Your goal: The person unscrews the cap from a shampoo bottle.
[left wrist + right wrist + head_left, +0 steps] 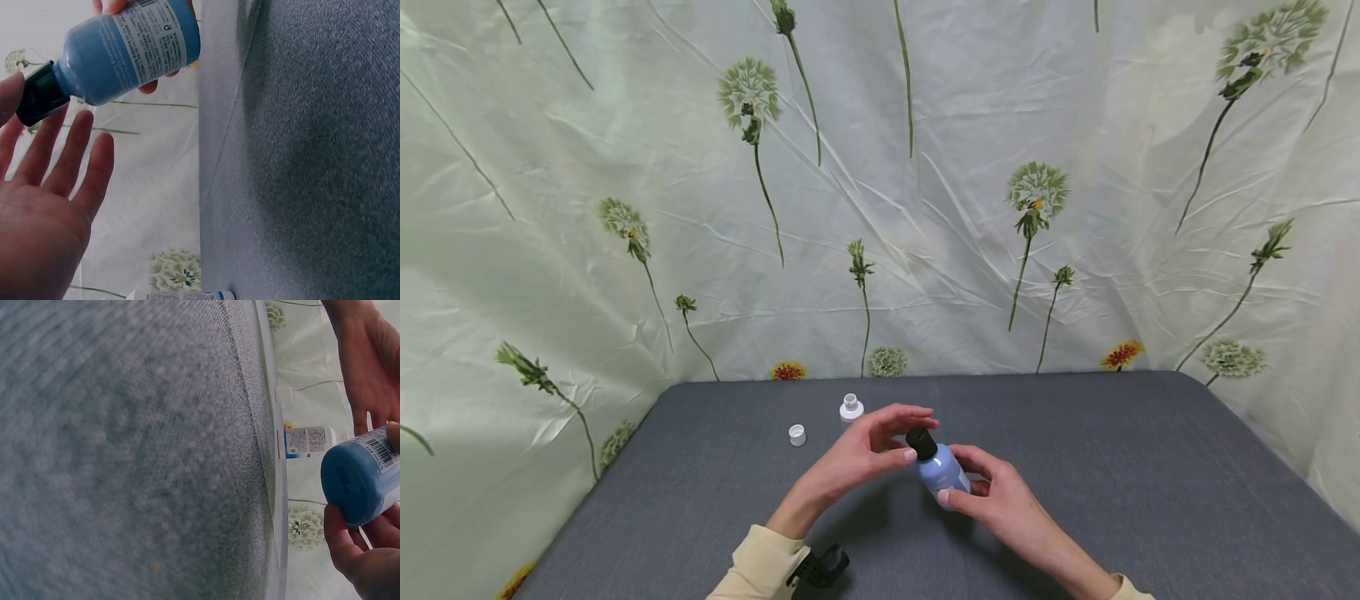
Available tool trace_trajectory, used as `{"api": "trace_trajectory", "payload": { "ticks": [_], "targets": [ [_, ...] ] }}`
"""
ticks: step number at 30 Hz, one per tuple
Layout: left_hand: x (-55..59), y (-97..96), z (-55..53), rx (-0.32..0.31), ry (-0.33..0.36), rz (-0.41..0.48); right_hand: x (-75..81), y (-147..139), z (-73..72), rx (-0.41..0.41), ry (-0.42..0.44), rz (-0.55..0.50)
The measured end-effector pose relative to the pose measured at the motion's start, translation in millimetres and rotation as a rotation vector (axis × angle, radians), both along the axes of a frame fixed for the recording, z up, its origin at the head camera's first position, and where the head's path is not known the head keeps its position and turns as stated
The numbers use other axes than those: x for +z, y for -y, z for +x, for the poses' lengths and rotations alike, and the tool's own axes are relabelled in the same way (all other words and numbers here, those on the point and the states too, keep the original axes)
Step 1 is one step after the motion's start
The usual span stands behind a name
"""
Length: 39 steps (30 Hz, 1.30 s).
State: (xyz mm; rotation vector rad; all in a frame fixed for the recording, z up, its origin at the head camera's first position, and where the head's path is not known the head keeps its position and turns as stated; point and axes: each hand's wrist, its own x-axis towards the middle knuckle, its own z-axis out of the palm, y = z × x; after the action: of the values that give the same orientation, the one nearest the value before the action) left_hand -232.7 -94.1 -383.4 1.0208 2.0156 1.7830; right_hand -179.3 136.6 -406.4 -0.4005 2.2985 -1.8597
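My right hand (1000,496) grips a blue bottle (942,471) by its body, thumb on the near side. The bottle is held above the table, tilted with its black cap (921,442) up and to the left. Around the cap stands my left hand (868,446): the thumb is at its side, while the other fingers are spread and fairly straight in the left wrist view. Printed text covers the bottle's label (150,47). Its flat base (347,481) faces the right wrist camera. Whether the left fingertips press the cap is hard to tell.
Behind the left hand stands a white bottle (852,409) without a cap, partly hidden. A small white cap (797,435) lies to its left. Grey cloth covers the table (1120,467), and a flowered curtain (940,208) hangs along the back edge.
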Motion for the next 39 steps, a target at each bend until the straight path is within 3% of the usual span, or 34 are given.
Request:
{"api": "trace_trajectory", "payload": {
  "ticks": [6,22,39],
  "targets": [
    [-0.5,0.8,-0.5,-0.057,-0.017,0.024,-0.3,0.0,-0.6,-0.004,0.001,0.005],
    [-3.0,-3.7,-1.0,0.134,-0.052,-0.079,-3.0,-0.6,-2.0,0.022,0.029,-0.026],
    [-5.3,-8.0,0.2,0.176,-0.089,-0.084,-2.4,-2.1,-2.5,0.011,0.026,-0.023]
  ]
}}
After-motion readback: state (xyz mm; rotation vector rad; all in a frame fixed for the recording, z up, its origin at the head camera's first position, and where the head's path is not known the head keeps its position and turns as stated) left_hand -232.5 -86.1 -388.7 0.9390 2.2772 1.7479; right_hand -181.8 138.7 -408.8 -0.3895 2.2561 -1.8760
